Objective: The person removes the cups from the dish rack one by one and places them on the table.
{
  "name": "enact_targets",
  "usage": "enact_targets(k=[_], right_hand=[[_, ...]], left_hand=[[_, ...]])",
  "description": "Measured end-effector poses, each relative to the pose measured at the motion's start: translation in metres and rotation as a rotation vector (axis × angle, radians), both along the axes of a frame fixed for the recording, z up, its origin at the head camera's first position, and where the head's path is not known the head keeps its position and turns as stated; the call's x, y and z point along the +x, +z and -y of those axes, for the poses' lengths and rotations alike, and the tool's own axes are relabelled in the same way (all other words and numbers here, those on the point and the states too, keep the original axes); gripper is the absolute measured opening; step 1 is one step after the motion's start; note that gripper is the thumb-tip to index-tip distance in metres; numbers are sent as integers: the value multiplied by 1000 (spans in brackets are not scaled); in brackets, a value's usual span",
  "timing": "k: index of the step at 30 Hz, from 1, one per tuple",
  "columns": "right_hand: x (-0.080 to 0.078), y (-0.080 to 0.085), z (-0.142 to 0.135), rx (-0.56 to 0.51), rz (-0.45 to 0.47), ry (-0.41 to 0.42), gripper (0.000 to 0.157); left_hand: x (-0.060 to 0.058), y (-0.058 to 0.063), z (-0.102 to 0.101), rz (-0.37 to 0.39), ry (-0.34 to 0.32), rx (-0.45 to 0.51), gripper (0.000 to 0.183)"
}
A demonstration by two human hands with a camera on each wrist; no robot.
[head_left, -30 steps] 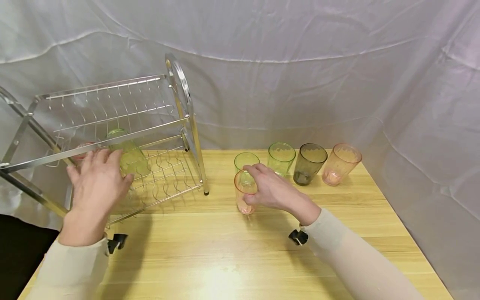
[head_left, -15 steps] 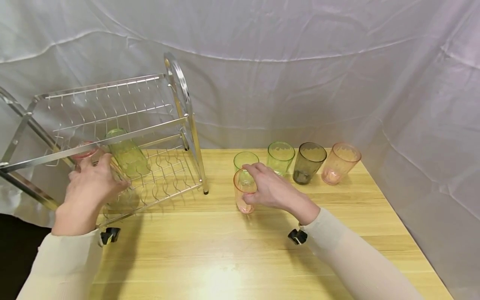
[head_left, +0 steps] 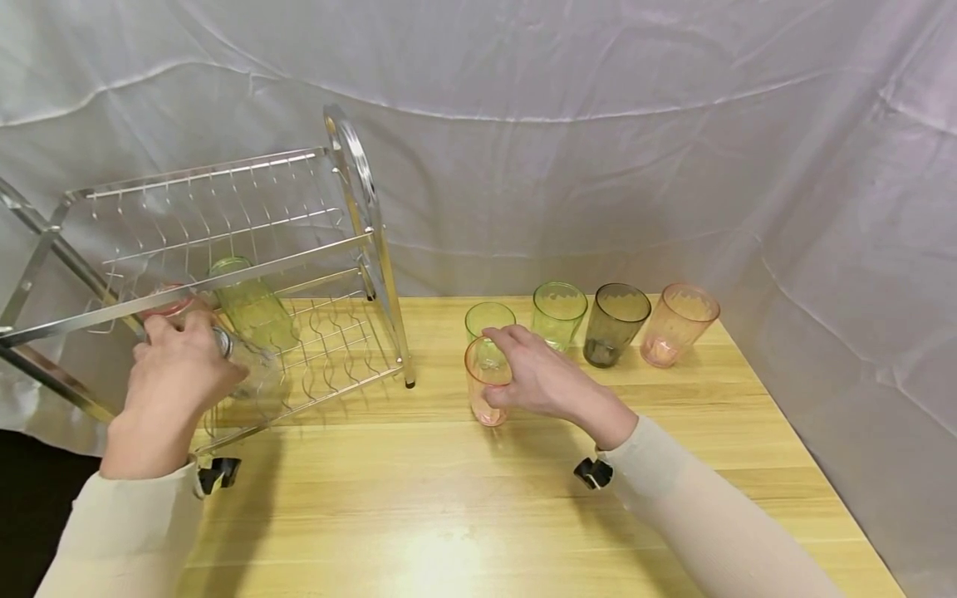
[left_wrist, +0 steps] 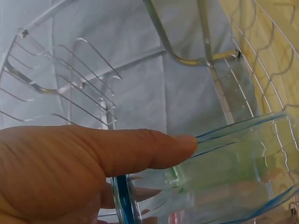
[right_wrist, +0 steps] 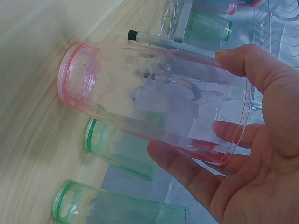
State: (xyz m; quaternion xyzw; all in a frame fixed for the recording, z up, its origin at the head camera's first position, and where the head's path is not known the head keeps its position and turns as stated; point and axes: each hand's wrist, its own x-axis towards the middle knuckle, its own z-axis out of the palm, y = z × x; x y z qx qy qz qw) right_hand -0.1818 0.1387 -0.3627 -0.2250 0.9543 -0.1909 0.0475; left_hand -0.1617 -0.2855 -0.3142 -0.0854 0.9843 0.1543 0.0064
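At the lower tier of the metal dish rack point(head_left: 310, 237), my left hand point(head_left: 175, 365) grips an upturned clear glass point(head_left: 260, 372) near its base. In the left wrist view its thumb point(left_wrist: 154, 148) lies along the glass's side, and its other fingers are mostly hidden behind. A red-tinted glass point(head_left: 166, 301) and a green glass point(head_left: 257, 311) stand upturned on the tier just beyond. My right hand point(head_left: 542, 374) holds a pink tumbler point(right_wrist: 117, 88) by its upper part, thumb on one side and fingers on the other. That tumbler stands upright on the table.
Directly behind the pink tumbler is a green tumbler point(head_left: 489, 318). Another green tumbler point(head_left: 561, 311), a dark grey one point(head_left: 615, 328) and an orange-pink one point(head_left: 676, 328) stand in a row to the right. Grey cloth point(head_left: 523, 183) hangs behind the wooden table point(head_left: 449, 498).
My left hand has shifted left and lower at the rack, uncovering the red-tinted glass. The clear glass's base now shows beside its fingers. My right hand stays on the pink tumbler.
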Motion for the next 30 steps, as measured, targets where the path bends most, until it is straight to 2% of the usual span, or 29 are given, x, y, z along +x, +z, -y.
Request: enact_targets(k=[9, 11, 17, 22, 26, 30], right_hand=[[0, -1, 0, -8, 13, -9, 87], [0, -2, -1, -18, 21, -13, 89], [4, -3, -9, -84, 63, -37, 103], [8, -1, -18, -124, 14, -51, 108], [13, -2, -25, -174, -39, -76, 102], [19, -7, -30, -252, -93, -112, 91]], left_hand=[[20, 2, -23, -124, 4, 46, 78], [26, 3, -30, -132, -2, 56, 78], [40, 9, -45, -99, -27, 93, 83], [49, 13, -53, -45, -64, 104, 91], [55, 14, -58, 20, -148, 158, 98], [57, 8, -64, 55, -242, 242, 92]])
